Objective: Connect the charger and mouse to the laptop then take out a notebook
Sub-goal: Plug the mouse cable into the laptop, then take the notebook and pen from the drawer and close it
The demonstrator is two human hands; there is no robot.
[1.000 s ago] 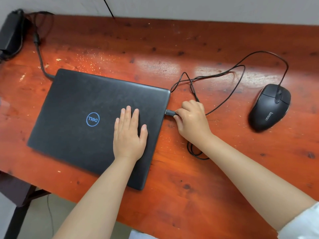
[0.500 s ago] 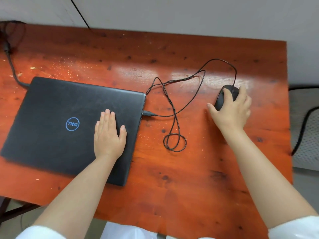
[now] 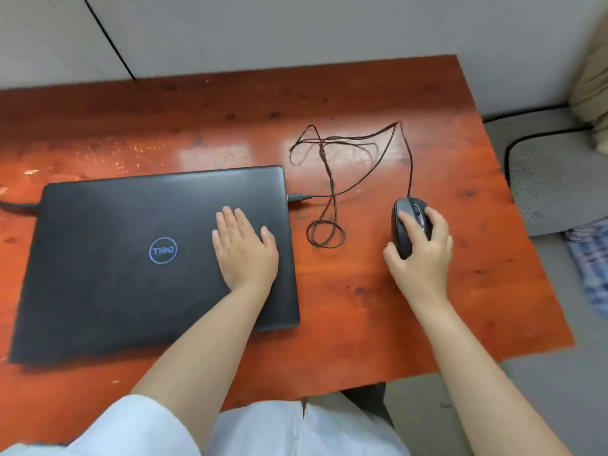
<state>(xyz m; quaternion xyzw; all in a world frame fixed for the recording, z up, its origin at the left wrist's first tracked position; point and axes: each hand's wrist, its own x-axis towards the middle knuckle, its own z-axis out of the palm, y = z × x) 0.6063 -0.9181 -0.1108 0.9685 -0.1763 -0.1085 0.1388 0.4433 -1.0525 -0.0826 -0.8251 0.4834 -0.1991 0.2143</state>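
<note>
A closed black laptop (image 3: 115,258) with a blue round logo lies on the red-brown wooden table (image 3: 362,307). My left hand (image 3: 245,250) rests flat on its lid near the right edge. The mouse's USB plug (image 3: 297,197) sits in the laptop's right side, and its thin black cable (image 3: 332,179) loops over the table. My right hand (image 3: 422,250) grips the black mouse (image 3: 403,222) to the right of the laptop. A thick charger cable (image 3: 16,205) enters the laptop's left side. No notebook is in view.
The table's right edge (image 3: 526,225) runs close to my right hand. Beyond it stand a grey mesh chair seat (image 3: 552,179) and a blue checked cloth (image 3: 592,258). A grey wall (image 3: 296,34) backs the table, with a black wire (image 3: 108,37) hanging down it.
My right hand left the USB plug, went right to the mouse, and has drawn it nearer and turned it lengthwise. My left hand stayed flat on the lid. The view swung right.
</note>
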